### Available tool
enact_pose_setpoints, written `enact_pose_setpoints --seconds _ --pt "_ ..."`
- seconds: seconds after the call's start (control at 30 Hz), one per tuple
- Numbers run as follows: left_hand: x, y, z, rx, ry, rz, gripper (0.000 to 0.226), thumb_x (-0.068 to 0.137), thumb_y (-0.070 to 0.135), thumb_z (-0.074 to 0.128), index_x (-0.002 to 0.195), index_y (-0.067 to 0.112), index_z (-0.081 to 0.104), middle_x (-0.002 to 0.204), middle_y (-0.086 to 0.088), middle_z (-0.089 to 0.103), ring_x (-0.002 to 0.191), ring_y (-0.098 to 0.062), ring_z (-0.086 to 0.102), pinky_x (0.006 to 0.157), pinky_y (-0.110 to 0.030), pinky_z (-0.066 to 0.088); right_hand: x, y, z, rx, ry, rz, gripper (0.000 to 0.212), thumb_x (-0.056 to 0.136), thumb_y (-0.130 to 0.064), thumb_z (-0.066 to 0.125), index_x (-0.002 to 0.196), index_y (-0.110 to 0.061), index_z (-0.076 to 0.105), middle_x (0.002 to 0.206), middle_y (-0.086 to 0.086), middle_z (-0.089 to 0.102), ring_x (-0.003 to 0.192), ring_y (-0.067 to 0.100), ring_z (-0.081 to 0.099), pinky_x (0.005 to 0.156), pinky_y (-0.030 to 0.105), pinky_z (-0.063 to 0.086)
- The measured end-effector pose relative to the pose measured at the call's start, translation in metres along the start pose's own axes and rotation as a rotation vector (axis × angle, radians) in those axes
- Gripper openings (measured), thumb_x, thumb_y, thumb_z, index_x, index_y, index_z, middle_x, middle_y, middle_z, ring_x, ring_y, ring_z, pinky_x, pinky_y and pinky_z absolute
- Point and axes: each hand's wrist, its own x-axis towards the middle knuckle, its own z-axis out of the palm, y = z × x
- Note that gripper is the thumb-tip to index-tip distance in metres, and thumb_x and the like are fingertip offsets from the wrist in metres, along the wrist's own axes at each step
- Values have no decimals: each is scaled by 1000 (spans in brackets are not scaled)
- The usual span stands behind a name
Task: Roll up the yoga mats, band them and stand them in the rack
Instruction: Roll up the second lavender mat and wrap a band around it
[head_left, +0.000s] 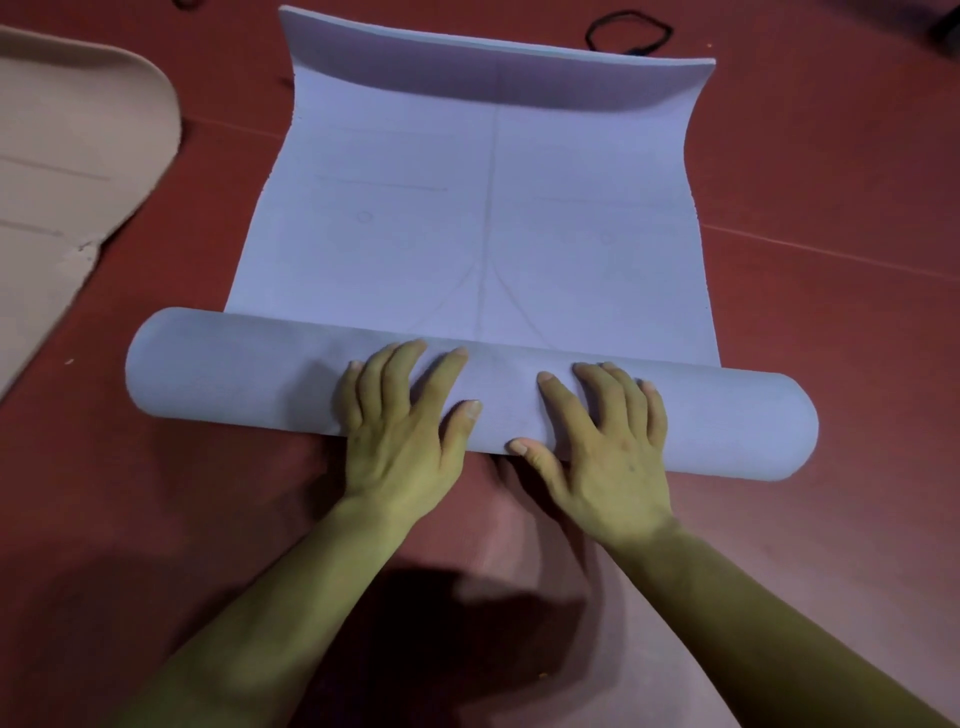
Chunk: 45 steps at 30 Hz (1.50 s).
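Note:
A pale lilac yoga mat (467, 218) lies on the red floor, partly rolled. Its rolled part (218, 374) runs left to right in front of me, and the flat part stretches away with its far edge curling upward. My left hand (405, 415) presses on the middle of the roll with fingers spread and straight. My right hand (602, 431) presses on the roll just to the right of it, fingers also spread. A black elastic band (628, 32) lies on the floor beyond the mat's far right corner.
A beige mat (67, 171) lies unrolled on the floor at the left. The red floor (831, 218) stretches to the right of the lilac mat. No rack is in view.

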Motion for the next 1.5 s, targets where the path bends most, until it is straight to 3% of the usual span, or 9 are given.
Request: enact_pose_setpoints --seconds 0.17,0.47,0.6,0.73,0.93,1.13,1.3,1.5 --pt "-4 -3 6 42 -21 19 45 94 53 54 131 27 57 135 -13 53 133 -37 46 115 -63 18 11 3 -1 5 -18 -3 65 93 -63 59 139 -17 61 139 15 55 134 38 48 115 57 28" --pt "38 -1 14 73 -37 -19 45 97 52 49 125 23 69 132 -11 60 130 -35 52 114 -61 25 17 8 9 0 -85 -15 61 97 -63 48 144 -25 52 146 11 46 141 35 39 121 52 13" --pt "35 0 12 -21 37 -15 47 95 50 56 131 20 59 136 -14 53 131 -38 47 110 -60 29 29 14 11 15 -59 -33 60 96 -61 52 143 -24 55 144 12 50 139 34 41 120 52 17" --pt "16 3 21 38 -44 -17 51 94 53 51 135 23 58 143 -16 49 139 -41 39 115 -61 20 37 17 9 -5 -57 -50 60 95 -58 59 144 -23 56 144 12 52 139 34 43 119 52 21" --pt "44 2 31 99 -54 -28 50 97 51 48 133 20 63 140 -15 54 137 -41 42 116 -61 22 39 23 15 -43 -13 -53 56 98 -60 51 146 -31 55 141 13 51 136 37 44 119 55 23" --pt "51 5 21 55 -107 -43 53 96 50 48 135 15 55 144 -18 49 141 -40 39 117 -61 25 53 30 17 -31 -40 -30 52 99 -57 50 143 -31 58 139 14 56 135 38 47 119 53 23" --pt "54 -10 14 84 -159 16 55 94 53 50 135 16 57 146 -18 48 142 -39 39 115 -60 26 77 36 15 -31 -63 -45 53 101 -56 46 143 -27 60 138 15 58 132 40 51 115 55 32" --pt "77 -9 35 81 -132 -14 52 93 50 50 132 17 61 141 -19 52 137 -42 43 115 -63 23 101 41 12 -5 -63 -29 55 99 -60 47 144 -31 58 139 14 54 132 38 49 112 51 28"
